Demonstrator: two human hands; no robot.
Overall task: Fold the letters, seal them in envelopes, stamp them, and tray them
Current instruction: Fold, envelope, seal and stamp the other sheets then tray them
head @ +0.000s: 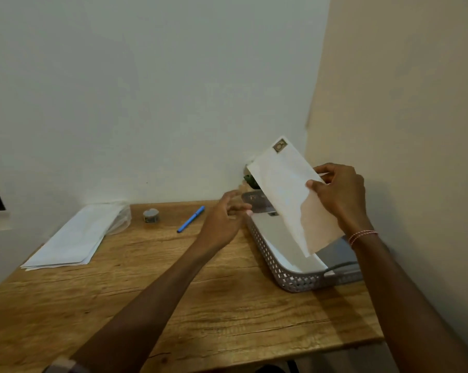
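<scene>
My right hand (pixel 340 196) pinches the edge of a white envelope (pixel 286 189), which bears a stamp (pixel 279 145) at its top corner. The envelope hangs tilted above the grey perforated tray (pixel 289 278) at the table's right side. White envelopes (pixel 275 232) lie inside the tray. Just left of the tray's far end, my left hand (pixel 227 215) hovers with fingers loosely curled and holds nothing. A stack of white letters and envelopes (pixel 74 238) lies at the table's far left.
On the wooden table (pixel 189 305), a small roll of tape (pixel 151 215) and a blue pen (pixel 191 219) lie near the back wall. A small plant (pixel 251 180) sits in the corner behind the tray. Walls close off the back and right.
</scene>
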